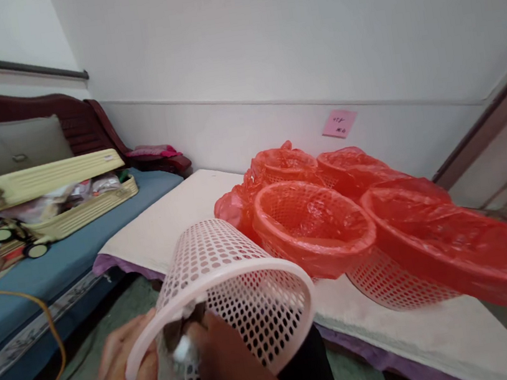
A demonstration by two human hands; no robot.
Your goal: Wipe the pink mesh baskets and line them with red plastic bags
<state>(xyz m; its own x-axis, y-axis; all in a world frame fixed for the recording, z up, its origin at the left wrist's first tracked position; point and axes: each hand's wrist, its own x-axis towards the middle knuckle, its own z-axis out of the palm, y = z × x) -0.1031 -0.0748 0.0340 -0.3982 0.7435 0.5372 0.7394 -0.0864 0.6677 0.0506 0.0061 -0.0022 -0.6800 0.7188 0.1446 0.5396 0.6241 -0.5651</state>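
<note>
White plastic mesh basket [226, 272] tipped over, mouth turned away from the white-covered platform [183, 193], held just off its near edge. Left hand [122, 378] clamps the rim. Right hand [219, 346] is inside the mouth, fingers curled by a pale, shiny scrap [185, 349]; can't tell if it's actually gripped.

My read on the step: right hand is working at the inside wall, left is bracing. Next move calls for a firm rim and no snagging on the mesh holes.

Around it: at least four red-lined baskets [318, 250] bunched from the platform's middle to its right edge; rightmost liner seems to hang past that edge. Pink paper note [340, 123] on the wall behind. Beyond the platform's left edge: blue-covered bed [158, 181] with a pale yellow suitcase [58, 176] on it.

Hard to make out: right fingertips are dark and blurred, scrap could be film, paper or cloth. Basket's base faces away. Back-row baskets mostly buried in red film. Left wrist cut off by the frame.
</note>
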